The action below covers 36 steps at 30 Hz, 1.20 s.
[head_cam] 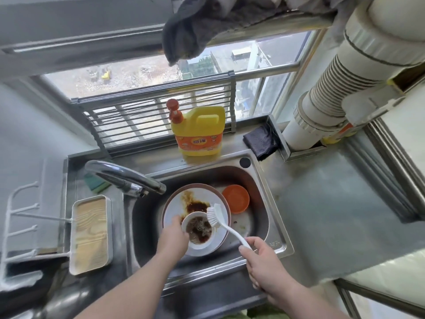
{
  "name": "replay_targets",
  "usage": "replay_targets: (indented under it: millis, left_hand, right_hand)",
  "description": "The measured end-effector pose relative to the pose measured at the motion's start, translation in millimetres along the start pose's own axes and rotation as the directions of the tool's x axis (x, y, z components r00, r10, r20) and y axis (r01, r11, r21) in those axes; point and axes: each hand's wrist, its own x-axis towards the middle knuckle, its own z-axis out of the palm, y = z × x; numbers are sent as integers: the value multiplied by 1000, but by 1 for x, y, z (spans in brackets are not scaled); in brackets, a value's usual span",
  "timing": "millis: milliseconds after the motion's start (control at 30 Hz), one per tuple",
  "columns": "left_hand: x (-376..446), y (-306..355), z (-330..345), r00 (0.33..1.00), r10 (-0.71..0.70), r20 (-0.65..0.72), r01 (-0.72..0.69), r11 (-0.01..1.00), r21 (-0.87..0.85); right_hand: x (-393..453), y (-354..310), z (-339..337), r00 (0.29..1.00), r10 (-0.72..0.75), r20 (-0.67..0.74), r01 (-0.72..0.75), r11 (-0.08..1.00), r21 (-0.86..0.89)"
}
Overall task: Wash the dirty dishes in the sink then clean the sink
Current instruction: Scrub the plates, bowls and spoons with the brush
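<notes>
In the steel sink [257,180] lies a white plate [174,203] smeared with brown sauce. Over it my left hand [174,236] grips the rim of a small white bowl [199,244] holding dark, bubbly liquid. My right hand [259,256] holds the handle of a white dish brush [215,215], whose bristles touch the bowl's far rim. An orange bowl [235,198] sits in the sink to the right of the plate.
The faucet [124,174] arches over the sink's left side. A yellow detergent bottle [199,131] stands on the back ledge, with a dark cloth [261,141] to its right. A green sponge [95,183] and a wooden-lidded tray [90,233] lie at the left.
</notes>
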Motion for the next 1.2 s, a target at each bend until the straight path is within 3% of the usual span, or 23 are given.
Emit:
replay_targets:
  millis: [233, 367, 433, 533, 733, 867, 1067, 1133, 1200]
  left_hand:
    - [1, 7, -7, 998, -30, 53, 39, 985, -170]
    - [-4, 4, -8, 997, 38, 60, -23, 972, -235]
    - [-6, 2, -6, 996, 78, 46, -64, 967, -247]
    - [-5, -2, 0, 996, 80, 31, -69, 962, -264]
    - [-11, -1, 16, 994, -28, -103, 1, 966, -257]
    - [-28, 17, 21, 990, -124, -74, 102, 965, -242]
    - [-28, 25, 16, 998, -41, -46, 33, 987, -160]
    - [-23, 29, 10, 998, -27, -62, 14, 980, -196]
    - [-19, 26, 0, 1000, -16, 12, 19, 974, -224]
  right_hand:
    - [-9, 2, 11, 994, -11, -106, 2, 996, -86]
    - [13, -15, 24, 978, -92, -185, -4, 888, -460]
    - [37, -25, 39, 974, -128, -188, 4, 836, -549]
    - [79, -27, 69, 975, -133, -177, 16, 840, -542]
    - [107, -1, 99, 894, -129, -428, -73, 902, -426]
    - [100, 4, 111, 833, -119, -541, -126, 910, -394]
    - [99, -1, 116, 847, -109, -520, -186, 856, -483]
    - [97, -2, 123, 854, -70, -515, -193, 877, -439]
    - [94, -1, 123, 857, -45, -513, -187, 901, -392]
